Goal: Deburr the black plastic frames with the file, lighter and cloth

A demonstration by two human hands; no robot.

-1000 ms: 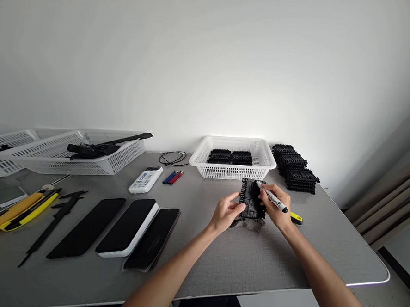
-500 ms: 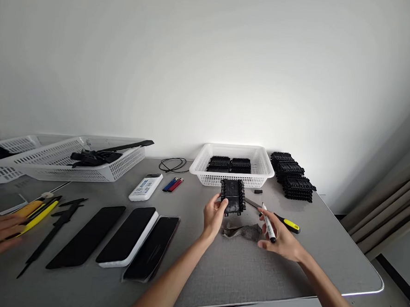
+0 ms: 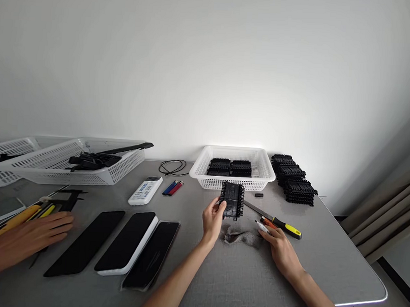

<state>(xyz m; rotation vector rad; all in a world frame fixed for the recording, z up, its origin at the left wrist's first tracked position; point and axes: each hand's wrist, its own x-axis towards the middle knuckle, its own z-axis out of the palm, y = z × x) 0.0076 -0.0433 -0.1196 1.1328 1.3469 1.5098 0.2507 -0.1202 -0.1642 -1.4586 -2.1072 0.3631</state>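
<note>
My left hand (image 3: pixel 213 222) holds a black plastic plate with toothed side edges (image 3: pixel 231 200), raised above the table with thumb on its face. Low over the tabletop, my right hand (image 3: pixel 282 251) has its fingers on a white marker (image 3: pixel 263 228), whose dark uncapped tip points away to the left. Just beyond the marker lies an orange, dark-ended stick-like item (image 3: pixel 267 221), partly hidden. A file with a black and yellow handle (image 3: pixel 287 228) rests behind it. Between my hands is a crumpled grey cloth (image 3: pixel 243 238). A small black cap (image 3: pixel 259 195) lies farther back.
A white basket (image 3: pixel 231 184) holds stacks of black plates; more stacks (image 3: pixel 298 191) stand to its right. Phone-like slabs (image 3: pixel 126 243), lighters (image 3: pixel 173 187), a white box (image 3: pixel 145 190) and a cable (image 3: pixel 172 167) lie left. Another person's hand (image 3: pixel 52 230) touches a caliper (image 3: pixel 68 198).
My right hand has lowered and turned the marker down toward the table beside the file. My left hand stays nearly still with the plate. The other person's hand has moved right onto the caliper.
</note>
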